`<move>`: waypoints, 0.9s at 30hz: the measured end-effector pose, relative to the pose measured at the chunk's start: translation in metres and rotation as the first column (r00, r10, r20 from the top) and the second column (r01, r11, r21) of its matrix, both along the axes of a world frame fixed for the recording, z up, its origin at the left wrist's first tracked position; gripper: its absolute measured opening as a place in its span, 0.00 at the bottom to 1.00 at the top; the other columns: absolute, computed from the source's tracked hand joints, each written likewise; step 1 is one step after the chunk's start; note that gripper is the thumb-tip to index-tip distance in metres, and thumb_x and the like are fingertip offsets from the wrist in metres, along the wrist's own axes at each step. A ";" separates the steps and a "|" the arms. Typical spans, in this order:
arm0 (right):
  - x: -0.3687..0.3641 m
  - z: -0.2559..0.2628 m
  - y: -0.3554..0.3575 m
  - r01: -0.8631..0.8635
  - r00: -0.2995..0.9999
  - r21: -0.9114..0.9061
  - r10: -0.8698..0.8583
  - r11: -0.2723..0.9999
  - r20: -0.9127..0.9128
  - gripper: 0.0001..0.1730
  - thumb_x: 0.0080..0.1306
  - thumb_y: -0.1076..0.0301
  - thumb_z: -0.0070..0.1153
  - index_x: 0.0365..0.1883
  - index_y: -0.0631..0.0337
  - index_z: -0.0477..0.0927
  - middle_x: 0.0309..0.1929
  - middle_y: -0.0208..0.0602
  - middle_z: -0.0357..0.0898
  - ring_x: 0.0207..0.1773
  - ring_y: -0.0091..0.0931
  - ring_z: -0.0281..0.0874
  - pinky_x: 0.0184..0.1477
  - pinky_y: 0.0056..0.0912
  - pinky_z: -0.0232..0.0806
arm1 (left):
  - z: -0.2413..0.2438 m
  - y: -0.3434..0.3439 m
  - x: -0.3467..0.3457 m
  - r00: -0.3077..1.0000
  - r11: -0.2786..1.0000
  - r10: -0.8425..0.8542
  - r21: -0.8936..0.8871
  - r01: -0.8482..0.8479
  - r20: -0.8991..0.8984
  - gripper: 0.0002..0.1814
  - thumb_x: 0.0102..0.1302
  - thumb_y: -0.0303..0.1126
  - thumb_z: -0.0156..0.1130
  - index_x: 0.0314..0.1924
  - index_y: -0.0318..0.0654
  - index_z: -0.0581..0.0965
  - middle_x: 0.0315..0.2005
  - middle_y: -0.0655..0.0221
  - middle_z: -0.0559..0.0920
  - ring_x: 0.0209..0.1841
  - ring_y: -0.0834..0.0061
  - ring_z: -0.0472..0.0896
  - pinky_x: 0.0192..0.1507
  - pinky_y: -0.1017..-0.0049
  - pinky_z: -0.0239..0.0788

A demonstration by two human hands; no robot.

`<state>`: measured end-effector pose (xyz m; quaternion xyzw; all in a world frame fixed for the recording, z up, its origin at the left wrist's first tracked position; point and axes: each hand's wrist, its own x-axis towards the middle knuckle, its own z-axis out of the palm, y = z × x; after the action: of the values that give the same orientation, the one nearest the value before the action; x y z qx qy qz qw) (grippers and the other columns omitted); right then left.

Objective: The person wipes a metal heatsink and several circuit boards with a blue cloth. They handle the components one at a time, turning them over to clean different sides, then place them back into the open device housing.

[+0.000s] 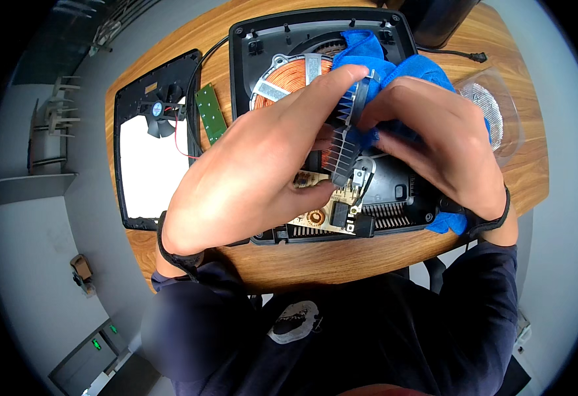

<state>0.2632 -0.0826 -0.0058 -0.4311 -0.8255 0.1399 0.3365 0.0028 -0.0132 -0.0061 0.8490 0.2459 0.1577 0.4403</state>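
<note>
A finned metal heat sink (pixel 343 151) is gripped at its ends by my left hand (pixel 254 158), above an opened induction cooker's black housing (pixel 387 183). My right hand (pixel 437 133) bunches a blue microfibre cloth (pixel 365 49) and presses part of it against the heat sink's side. Beneath my left hand lies a circuit board (pixel 336 198) with a toroidal coil and black components. The copper induction coil (pixel 286 79) sits in the upper part of the housing, partly covered by my left hand and the cloth. My right fingertips are partly hidden behind the cloth.
Left of the housing lies a cover panel (pixel 123 148) with a black cooling fan (pixel 160 109) on it. A small green circuit board (pixel 210 111) rests between them. At right are a clear plastic tray (pixel 511 128) and a power plug (pixel 478 57). A dark container (pixel 430 20) stands behind.
</note>
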 end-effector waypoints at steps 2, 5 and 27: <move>0.001 -0.002 0.001 0.028 0.999 -0.016 -0.028 0.999 0.039 0.14 0.62 0.80 0.73 0.47 0.66 0.88 0.43 0.42 0.88 0.48 0.44 0.89 0.51 0.44 0.80 | 0.001 0.000 0.001 1.000 1.000 0.009 0.010 -0.009 0.001 0.62 0.57 0.13 0.80 0.90 0.53 0.64 0.78 0.59 0.81 0.60 0.60 0.94 0.64 0.62 0.90; 0.002 -0.003 0.002 0.042 0.997 -0.008 -0.041 0.999 0.069 0.14 0.63 0.80 0.73 0.47 0.66 0.88 0.43 0.42 0.87 0.48 0.45 0.88 0.52 0.45 0.80 | 0.002 0.001 0.001 0.999 0.999 0.021 -0.034 -0.022 -0.026 0.62 0.58 0.13 0.80 0.90 0.53 0.64 0.77 0.59 0.81 0.60 0.60 0.94 0.64 0.61 0.90; 0.008 -0.003 0.006 0.251 0.966 0.012 -0.249 0.968 -0.072 0.11 0.70 0.80 0.75 0.48 0.63 0.86 0.41 0.35 0.86 0.37 0.26 0.88 0.42 0.31 0.79 | 0.012 0.002 0.002 0.996 0.993 0.074 -0.086 -0.078 -0.052 0.62 0.56 0.14 0.82 0.90 0.50 0.64 0.82 0.56 0.77 0.64 0.65 0.92 0.69 0.60 0.87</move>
<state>0.2710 -0.0761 -0.0083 -0.5230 -0.7537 0.1025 0.3846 0.0047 -0.0113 0.0055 0.8224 0.2955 0.1426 0.4647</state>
